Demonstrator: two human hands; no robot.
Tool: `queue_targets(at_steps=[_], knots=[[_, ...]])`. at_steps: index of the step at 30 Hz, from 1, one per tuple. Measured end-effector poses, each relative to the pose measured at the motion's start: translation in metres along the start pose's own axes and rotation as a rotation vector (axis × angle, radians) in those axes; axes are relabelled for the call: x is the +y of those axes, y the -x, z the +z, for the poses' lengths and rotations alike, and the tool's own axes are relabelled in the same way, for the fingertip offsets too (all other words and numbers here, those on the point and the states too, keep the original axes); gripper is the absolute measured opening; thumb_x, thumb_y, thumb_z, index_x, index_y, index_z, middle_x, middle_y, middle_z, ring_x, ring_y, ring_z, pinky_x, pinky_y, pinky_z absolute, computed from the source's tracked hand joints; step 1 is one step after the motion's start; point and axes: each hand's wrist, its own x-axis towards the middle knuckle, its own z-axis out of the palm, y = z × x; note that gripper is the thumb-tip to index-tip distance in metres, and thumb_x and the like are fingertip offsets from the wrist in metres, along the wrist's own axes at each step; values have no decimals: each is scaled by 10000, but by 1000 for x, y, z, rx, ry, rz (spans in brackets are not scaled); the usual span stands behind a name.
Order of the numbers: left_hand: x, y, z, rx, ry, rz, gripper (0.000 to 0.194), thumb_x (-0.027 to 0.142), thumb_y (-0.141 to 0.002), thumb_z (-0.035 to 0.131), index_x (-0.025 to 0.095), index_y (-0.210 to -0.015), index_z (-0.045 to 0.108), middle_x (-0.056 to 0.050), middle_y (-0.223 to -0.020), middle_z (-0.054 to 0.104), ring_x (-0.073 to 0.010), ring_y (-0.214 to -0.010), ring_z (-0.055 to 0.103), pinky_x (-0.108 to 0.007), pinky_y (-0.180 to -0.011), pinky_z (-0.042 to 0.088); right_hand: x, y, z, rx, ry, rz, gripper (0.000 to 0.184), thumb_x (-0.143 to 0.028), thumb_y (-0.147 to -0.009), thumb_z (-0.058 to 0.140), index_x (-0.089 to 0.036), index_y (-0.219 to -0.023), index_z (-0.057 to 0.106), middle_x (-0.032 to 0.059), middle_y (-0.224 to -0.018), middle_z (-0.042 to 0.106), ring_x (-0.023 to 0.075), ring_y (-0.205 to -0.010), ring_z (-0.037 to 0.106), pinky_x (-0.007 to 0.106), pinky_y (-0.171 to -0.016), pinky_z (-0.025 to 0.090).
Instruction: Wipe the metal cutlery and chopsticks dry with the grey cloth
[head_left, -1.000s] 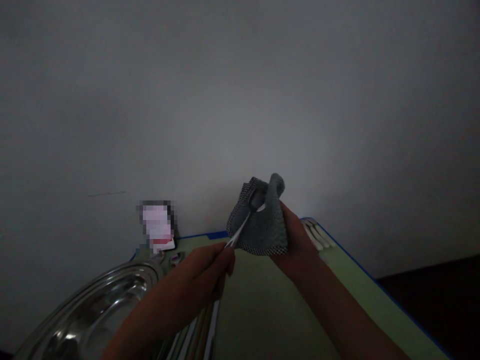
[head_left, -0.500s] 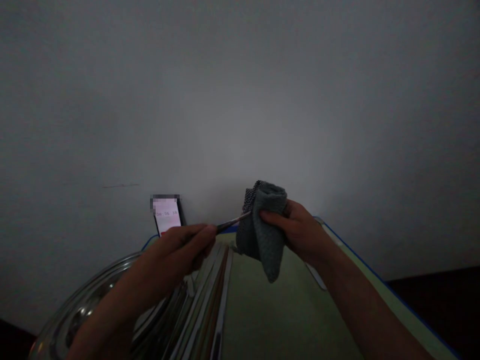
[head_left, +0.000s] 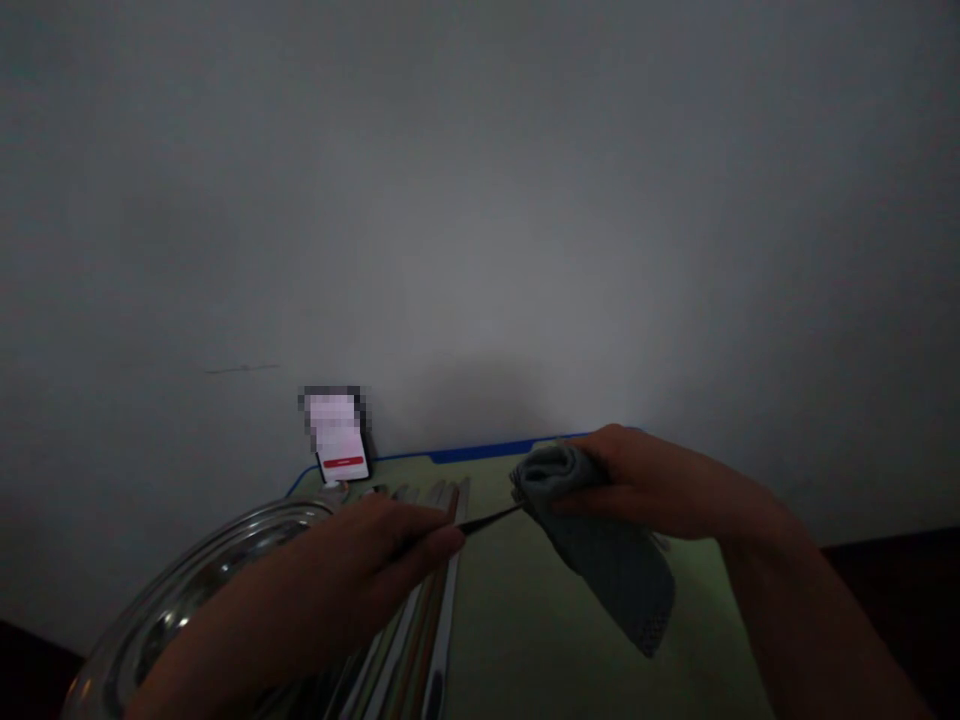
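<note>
My left hand (head_left: 390, 555) is closed on one end of a thin metal utensil (head_left: 491, 518). Its other end runs into a folded grey cloth (head_left: 619, 575), so I cannot tell what kind of utensil it is. My right hand (head_left: 630, 480) pinches the cloth around that hidden end, thumb on the near side. A loose flap of the cloth hangs down to the lower right, above the green table top.
Several long utensils (head_left: 427, 620) lie side by side below my left hand. A shiny metal basin (head_left: 187, 575) stands at the left, partly behind my forearm. A lit phone (head_left: 341, 440) leans on the wall (head_left: 480, 250) behind the green table (head_left: 525, 630).
Both hands have come lower, my right one also shifting right. The cloth has turned, its flap now slanting down to the right. More of the phone shows.
</note>
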Motion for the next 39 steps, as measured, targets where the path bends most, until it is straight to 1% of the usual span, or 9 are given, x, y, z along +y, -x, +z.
queue_targets(at_steps=[3,5,10,14,21,24,29,33,39], knots=[[-2,0,-1,0,30,-12,380,470,-863,351,225,-766,626,0,-732,641,-178,-690,594,-264,-623,408,2,-2,3,7,7,-34,142,-274,-761,578,-177,-772,681,-18,-672,650,117,-599,550,207,-519,375],[-4,-3,0,42,84,-16,377,466,-865,353,212,-742,603,10,-682,601,-158,-642,560,-244,-589,398,4,-9,7,116,-105,-63,170,-306,-774,574,-180,-780,687,-16,-678,654,119,-600,553,212,-525,390],[-2,-20,7,155,290,30,399,452,-895,317,191,-625,451,57,-558,392,-97,-499,379,-200,-477,306,4,-39,36,805,-725,-37,325,-447,-754,587,-142,-814,679,28,-667,668,140,-554,579,262,-527,454],[9,-38,24,187,316,67,401,424,-918,283,190,-621,416,57,-559,378,-98,-504,360,-211,-476,263,-2,-60,64,1004,-1237,-64,352,-465,-766,568,-137,-854,659,56,-712,690,162,-633,628,287,-589,496],[19,-59,50,207,238,-19,383,340,-923,241,187,-668,483,-10,-669,560,-153,-613,506,-249,-539,324,-12,-68,82,848,-1629,101,264,-359,-804,545,-118,-821,654,66,-724,701,154,-623,645,269,-592,512],[14,-51,42,134,221,-18,396,360,-925,247,182,-713,531,-12,-697,594,-151,-622,536,-247,-554,355,-11,-69,81,776,-1684,96,233,-325,-808,549,-116,-837,648,69,-742,703,149,-640,647,269,-623,517],[2,-24,17,-106,300,37,322,371,-920,312,202,-895,586,16,-732,600,-130,-667,566,-219,-610,421,-7,-67,70,702,-1671,44,227,-326,-809,562,-132,-891,647,68,-820,707,155,-724,651,269,-676,518],[0,-22,10,-77,322,110,302,342,-919,348,199,-812,591,30,-705,609,-117,-674,586,-210,-638,427,-7,-63,64,728,-1648,36,247,-364,-811,558,-167,-930,650,51,-845,707,148,-719,641,264,-651,514],[2,-31,12,-2,173,87,315,360,-886,424,188,-732,639,17,-676,676,-123,-623,615,-206,-584,408,-10,-63,68,755,-1694,27,252,-368,-836,529,-154,-864,660,50,-809,707,129,-692,637,238,-640,502]])
